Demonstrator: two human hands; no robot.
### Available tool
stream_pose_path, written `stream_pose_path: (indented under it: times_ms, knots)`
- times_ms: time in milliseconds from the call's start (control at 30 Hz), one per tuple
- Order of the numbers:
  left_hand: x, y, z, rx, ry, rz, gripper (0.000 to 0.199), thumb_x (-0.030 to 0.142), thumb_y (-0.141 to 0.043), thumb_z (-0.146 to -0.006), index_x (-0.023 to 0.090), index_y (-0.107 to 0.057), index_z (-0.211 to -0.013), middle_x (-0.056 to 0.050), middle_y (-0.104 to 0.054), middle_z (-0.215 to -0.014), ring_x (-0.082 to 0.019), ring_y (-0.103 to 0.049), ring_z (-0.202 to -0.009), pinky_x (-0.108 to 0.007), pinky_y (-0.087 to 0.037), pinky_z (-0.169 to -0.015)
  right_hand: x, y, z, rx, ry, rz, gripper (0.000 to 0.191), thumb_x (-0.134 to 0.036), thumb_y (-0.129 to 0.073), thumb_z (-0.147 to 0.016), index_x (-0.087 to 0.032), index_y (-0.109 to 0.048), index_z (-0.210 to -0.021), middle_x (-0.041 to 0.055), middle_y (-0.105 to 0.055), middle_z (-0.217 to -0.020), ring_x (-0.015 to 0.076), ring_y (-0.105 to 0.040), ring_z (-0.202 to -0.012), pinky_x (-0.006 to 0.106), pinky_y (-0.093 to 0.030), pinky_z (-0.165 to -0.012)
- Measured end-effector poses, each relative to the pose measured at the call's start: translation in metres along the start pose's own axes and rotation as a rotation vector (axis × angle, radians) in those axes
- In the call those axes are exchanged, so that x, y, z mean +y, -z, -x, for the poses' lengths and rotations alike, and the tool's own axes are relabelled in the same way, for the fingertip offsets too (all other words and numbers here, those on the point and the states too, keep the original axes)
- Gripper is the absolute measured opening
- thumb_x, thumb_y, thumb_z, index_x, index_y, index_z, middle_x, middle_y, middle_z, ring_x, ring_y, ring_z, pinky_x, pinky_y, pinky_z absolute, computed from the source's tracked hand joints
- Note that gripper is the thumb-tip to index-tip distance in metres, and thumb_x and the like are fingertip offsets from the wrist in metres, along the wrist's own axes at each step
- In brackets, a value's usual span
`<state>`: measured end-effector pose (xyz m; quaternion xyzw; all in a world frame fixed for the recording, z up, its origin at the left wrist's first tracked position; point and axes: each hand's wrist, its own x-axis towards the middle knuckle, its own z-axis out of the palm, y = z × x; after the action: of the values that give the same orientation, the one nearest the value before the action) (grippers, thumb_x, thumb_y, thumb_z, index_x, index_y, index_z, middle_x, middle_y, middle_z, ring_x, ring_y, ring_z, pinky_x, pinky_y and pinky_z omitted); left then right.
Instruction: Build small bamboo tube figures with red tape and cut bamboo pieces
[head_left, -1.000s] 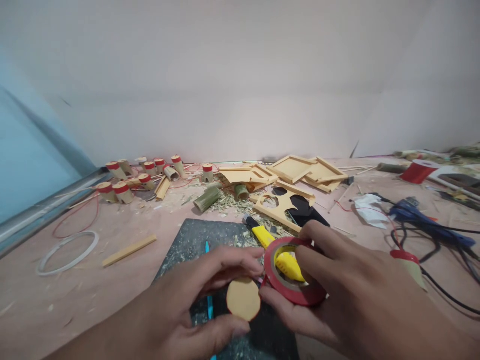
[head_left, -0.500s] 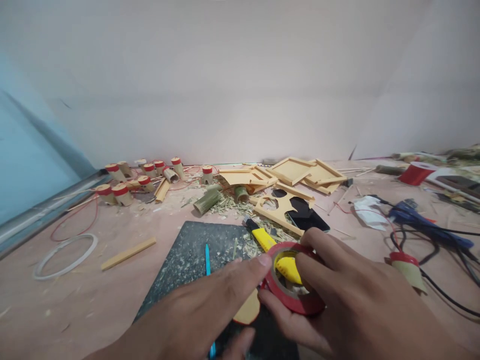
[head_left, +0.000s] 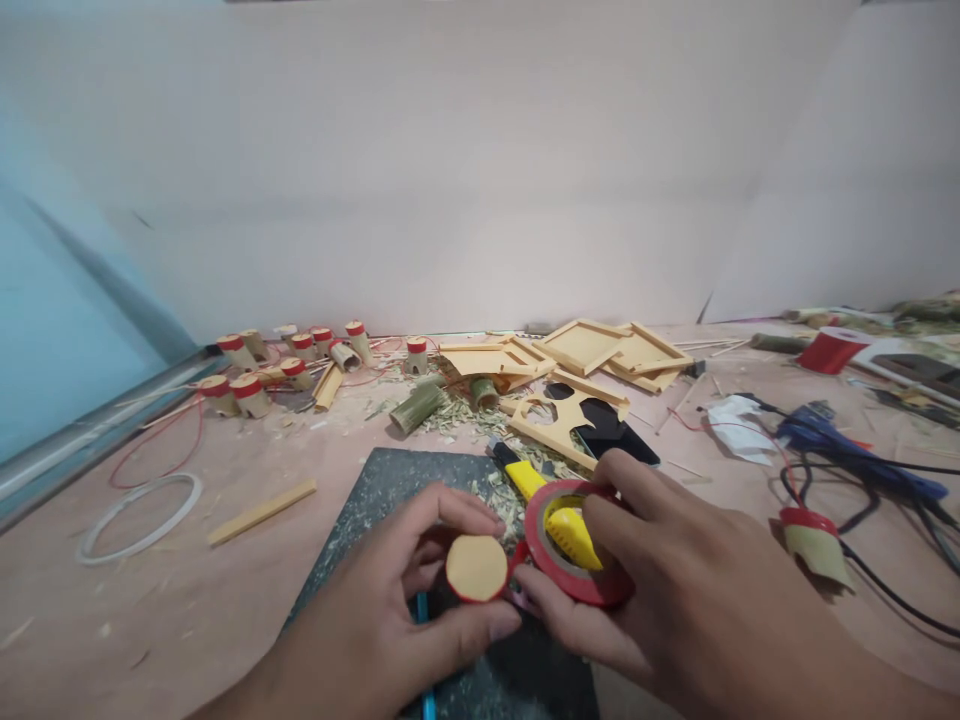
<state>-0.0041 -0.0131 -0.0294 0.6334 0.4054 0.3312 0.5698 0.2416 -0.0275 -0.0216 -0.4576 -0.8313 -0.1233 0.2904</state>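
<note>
A round, pale wooden disc (head_left: 477, 568) with red tape along its edge is held between the thumb and fingers of my left hand (head_left: 405, 610). My right hand (head_left: 667, 570) grips a roll of red tape (head_left: 541, 545), with fingers through and around the ring. A short red strip runs from the roll to the disc's right edge. Both hands are above a dark speckled board (head_left: 360, 520). Behind the roll lies a yellow cutter (head_left: 525, 478), partly seen through the ring. A blue pen (head_left: 422, 608) on the board is partly hidden by my left hand.
Several red-topped cylinders (head_left: 250, 395) stand at the back left, near a white ring (head_left: 139, 552) and a wooden strip (head_left: 262, 513). Wooden frames (head_left: 581, 345), bamboo pieces (head_left: 418, 405) and shavings lie behind the board. A phone (head_left: 630, 440), cables and a red spool (head_left: 832, 350) are right.
My left hand has changed its hold, and its fingers now curl around the disc, which shows fully. The tape roll has shifted slightly left and up with my right hand.
</note>
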Motion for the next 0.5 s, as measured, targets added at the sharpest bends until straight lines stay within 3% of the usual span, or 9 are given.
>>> stream_pose_path:
  times_ms: [133,267,400,500]
  knots:
    - [0.000,0.004,-0.005,0.016,0.125,0.149,0.042,0.044,-0.091,-0.088,0.029,-0.073,-0.122,-0.003,-0.081,-0.109,-0.023,-0.077,-0.107,-0.029,-0.060,-0.093,0.004,0.004,-0.008,-0.010,-0.025,-0.009,0.037,-0.052,-0.084,-0.086,-0.025,-0.066,-0.068,0.0005,-0.059,-0.073,0.0169,-0.062,-0.047,0.029,-0.045,-0.036]
    - [0.003,0.008,-0.005,0.003,0.124,0.199,0.065,0.046,-0.088,-0.092,0.034,-0.062,-0.150,-0.006,-0.076,-0.138,-0.028,-0.072,-0.126,-0.035,-0.057,-0.105,0.006,0.010,-0.015,-0.040,-0.076,-0.150,0.038,-0.045,-0.087,-0.084,-0.025,-0.063,-0.062,-0.0025,-0.055,-0.071,0.0126,-0.056,-0.041,0.027,-0.043,-0.037]
    - [0.010,0.002,0.006,0.003,0.103,0.070,0.063,0.062,-0.063,-0.105,0.043,-0.050,-0.163,-0.003,-0.059,-0.164,-0.031,-0.058,-0.145,-0.043,-0.045,-0.123,0.007,0.011,-0.018,-0.153,-0.133,-0.316,0.029,-0.039,-0.082,-0.089,-0.025,-0.067,-0.067,-0.0023,-0.058,-0.077,0.0104,-0.062,-0.049,0.023,-0.045,-0.044]
    - [0.010,-0.004,0.012,0.055,0.085,-0.088,0.060,0.069,-0.052,-0.107,0.047,-0.049,-0.162,0.001,-0.053,-0.168,-0.034,-0.049,-0.152,-0.046,-0.035,-0.129,0.006,0.008,-0.016,-0.234,-0.166,-0.362,0.024,-0.041,-0.078,-0.091,-0.027,-0.071,-0.072,-0.0012,-0.059,-0.080,0.0113,-0.062,-0.051,0.024,-0.046,-0.046]
